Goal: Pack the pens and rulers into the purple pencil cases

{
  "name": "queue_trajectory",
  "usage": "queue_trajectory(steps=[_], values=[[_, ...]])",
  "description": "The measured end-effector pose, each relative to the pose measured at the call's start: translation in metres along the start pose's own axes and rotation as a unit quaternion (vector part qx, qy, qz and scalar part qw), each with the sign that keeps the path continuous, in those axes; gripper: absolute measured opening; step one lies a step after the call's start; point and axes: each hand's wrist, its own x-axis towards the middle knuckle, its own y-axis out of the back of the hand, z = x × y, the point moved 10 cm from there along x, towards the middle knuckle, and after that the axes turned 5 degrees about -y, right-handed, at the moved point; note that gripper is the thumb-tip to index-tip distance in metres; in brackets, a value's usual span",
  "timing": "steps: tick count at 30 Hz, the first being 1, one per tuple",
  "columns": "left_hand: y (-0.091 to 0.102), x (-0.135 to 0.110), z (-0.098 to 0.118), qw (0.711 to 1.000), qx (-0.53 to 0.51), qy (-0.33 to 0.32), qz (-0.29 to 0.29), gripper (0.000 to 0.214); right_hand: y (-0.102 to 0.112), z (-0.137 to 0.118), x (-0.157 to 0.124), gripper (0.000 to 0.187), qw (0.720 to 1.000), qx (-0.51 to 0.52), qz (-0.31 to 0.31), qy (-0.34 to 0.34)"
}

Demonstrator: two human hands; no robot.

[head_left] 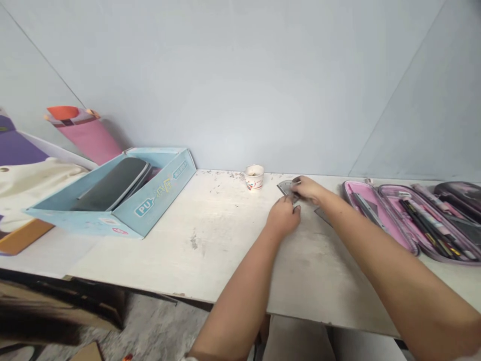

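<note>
The right hand (308, 190) was bent over the right side of a grey protractor (285, 186), and its fingers touched it. I could not tell if they pinched it or only pressed on it. The left hand (284, 216) was curled narrow, close below the protractor, with its fingertips near the other hand's. I could not tell if it held anything.

The protractor was near the back of the table (225, 250). It looked thin and flat, so it could have slid out of the fingers, or the two hands could have bumped.

A flat grey ruler-like piece (322, 216) poked out by the right wrist. The wrist could have dragged it along, since it was so near.

The paper cup (254, 178) stood upright, left of the protractor. It looked light, so a quick swing of the left hand might have tipped it and spilled what was inside.

On the right, the open pink pencil case (398, 233) lay near the right arm. A careless elbow could have shoved it and rolled its pencils (424, 225) out.
</note>
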Motion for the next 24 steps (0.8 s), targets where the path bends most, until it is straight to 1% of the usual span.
queue_trajectory(steps=[3,6,8,10,13,15,17,19,20,22,24], values=[[0.001,-0.003,0.017,0.999,-0.011,-0.052,0.012,0.046,0.005,0.002,-0.015,0.034,0.999,-0.043,0.005,0.008],[0.005,-0.010,0.040,0.994,-0.013,-0.109,0.024,0.047,0.027,-0.001,-0.036,0.041,0.998,-0.053,0.020,0.033],[0.006,-0.016,0.060,0.990,-0.019,-0.141,0.021,0.048,0.049,-0.001,-0.053,0.043,0.997,-0.046,0.030,0.050],[0.003,-0.023,0.081,0.986,-0.016,-0.169,0.009,0.050,0.075,-0.001,-0.070,0.043,0.995,-0.036,0.045,0.077],[-0.013,-0.030,0.118,0.978,0.018,-0.209,-0.022,0.051,0.120,0.004,-0.091,0.043,0.987,-0.047,0.098,0.114],[-0.027,-0.032,0.142,0.971,0.043,-0.233,-0.042,0.050,0.148,0.012,-0.101,0.043,0.979,-0.077,0.146,0.120],[-0.038,-0.028,0.160,0.966,0.059,-0.246,-0.052,0.049,0.167,0.021,-0.106,0.045,0.969,-0.110,0.181,0.124],[-0.042,-0.019,0.169,0.966,0.070,-0.246,-0.045,0.045,0.177,0.033,-0.109,0.045,0.962,-0.141,0.196,0.128],[-0.042,-0.013,0.169,0.967,0.075,-0.239,-0.038,0.043,0.179,0.039,-0.110,0.044,0.960,-0.157,0.196,0.128],[-0.037,0.001,0.159,0.974,0.088,-0.209,-0.021,0.039,0.180,0.050,-0.111,0.039,0.955,-0.195,0.189,0.116],[-0.030,0.014,0.138,0.982,0.107,-0.156,-0.011,0.036,0.183,0.057,-0.113,0.033,0.948,-0.233,0.195,0.098]])
